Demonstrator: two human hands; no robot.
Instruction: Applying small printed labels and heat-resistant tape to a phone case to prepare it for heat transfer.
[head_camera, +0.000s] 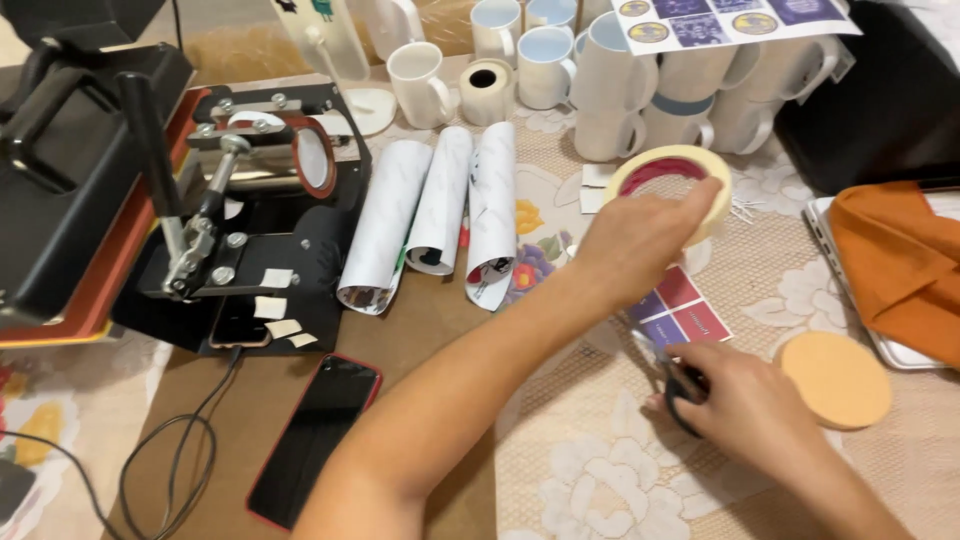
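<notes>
Your left hand is closed around the rim of a roll of cream masking tape, lifted just above the patterned tablecloth, while your right hand grips black-handled scissors low over the cloth, blades barely visible past the knuckles. Between the two hands lies a printed sheet of red and purple squares, partly under your left wrist. The risk here looks to be in the crossing: your left forearm spans the table over the phone with a red case, and the scissor tips point toward that wrist, so a hurried snip at a pulled strip could nick skin or cut into the print. Tape drawn out one-handed may also fold back and stick to itself. Just beyond the roll stands a crowd of white mugs; a swing of the tape hand could likely tip one. To the left, three rolled paper sheets lie beside the black mug press, whose trailing cable could snag an elbow.
</notes>
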